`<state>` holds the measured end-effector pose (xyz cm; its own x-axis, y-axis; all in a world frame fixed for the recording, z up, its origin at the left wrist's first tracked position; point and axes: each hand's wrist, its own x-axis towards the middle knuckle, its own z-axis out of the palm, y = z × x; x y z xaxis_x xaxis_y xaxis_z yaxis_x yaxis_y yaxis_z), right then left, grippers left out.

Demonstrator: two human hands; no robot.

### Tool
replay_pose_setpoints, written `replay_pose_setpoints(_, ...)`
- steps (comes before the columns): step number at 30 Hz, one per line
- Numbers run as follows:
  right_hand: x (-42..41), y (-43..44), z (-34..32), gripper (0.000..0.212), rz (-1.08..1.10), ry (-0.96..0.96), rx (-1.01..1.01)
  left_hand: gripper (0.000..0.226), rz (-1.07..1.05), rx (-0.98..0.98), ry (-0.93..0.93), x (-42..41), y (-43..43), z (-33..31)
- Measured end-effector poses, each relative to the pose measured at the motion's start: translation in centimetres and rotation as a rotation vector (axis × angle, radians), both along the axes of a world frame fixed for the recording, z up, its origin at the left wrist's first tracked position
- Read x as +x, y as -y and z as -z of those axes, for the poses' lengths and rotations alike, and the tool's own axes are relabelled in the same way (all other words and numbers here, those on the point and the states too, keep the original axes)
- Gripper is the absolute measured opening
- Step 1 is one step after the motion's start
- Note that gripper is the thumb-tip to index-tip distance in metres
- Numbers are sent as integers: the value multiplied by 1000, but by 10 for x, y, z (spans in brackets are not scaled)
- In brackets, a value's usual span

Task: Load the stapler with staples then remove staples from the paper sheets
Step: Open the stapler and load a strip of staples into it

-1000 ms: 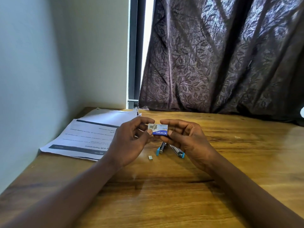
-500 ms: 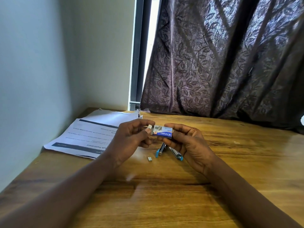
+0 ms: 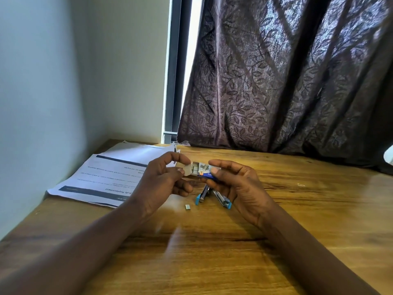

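Observation:
My right hand grips a small blue and white staple box above the table. My left hand pinches the box's open end flap, and grey staple strips show inside. Below the hands a blue stapler lies opened out on the wooden table, partly hidden by my right hand. A short loose strip of staples lies just left of the stapler. Printed paper sheets lie at the table's back left.
A pale wall runs along the table's left side. A dark leaf-patterned curtain hangs behind the back edge, with a window frame beside it. A tiny bent staple lies on the wood at the right.
My left hand has pulled the box's end flap open, exposing the staples inside. The camera has tilted up a little; the stapler and loose strip stay put.

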<state>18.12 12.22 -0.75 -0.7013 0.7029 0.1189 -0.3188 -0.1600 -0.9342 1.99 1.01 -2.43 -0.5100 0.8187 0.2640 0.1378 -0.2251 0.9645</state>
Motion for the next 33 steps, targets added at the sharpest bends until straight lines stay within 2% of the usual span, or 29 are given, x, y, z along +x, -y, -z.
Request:
replay_pose_setpoints(3,-2,-1,2,20,68,33,96,22,-118,-54,-208,2,-5,7)
replay_pose_setpoints(6,-6,-2,9,19,183,114,269,19,-271,7,-429,2,-7,11)
replay_pose_setpoints(9,-11,1,18,18,214,149,358,20,-327,46,-564,2,-6,10)
replay_pose_setpoints(11,-13,3,20,17,203,144,368,19,-343,49,-538,0,-7,11)
replay_pose_setpoints(14,-13,4,19,17,162,109,307,18,-290,50,-380,-4,-9,11)
replay_pose_setpoints(19,-11,4,16,19,127,50,188,21,-246,85,-298,-4,-9,8)
replay_pose_setpoints(23,-9,-1,13,19,130,25,151,32,-298,23,-426,1,-6,7)
replay_pose_setpoints(27,-7,-1,11,20,143,38,192,13,-306,41,-548,8,-3,4)
replay_pose_setpoints(29,-6,-1,10,20,153,50,219,1,-308,28,-555,8,-3,4)
replay_pose_setpoints(33,-7,-2,11,20,143,61,244,10,-300,-20,-493,6,-4,4)
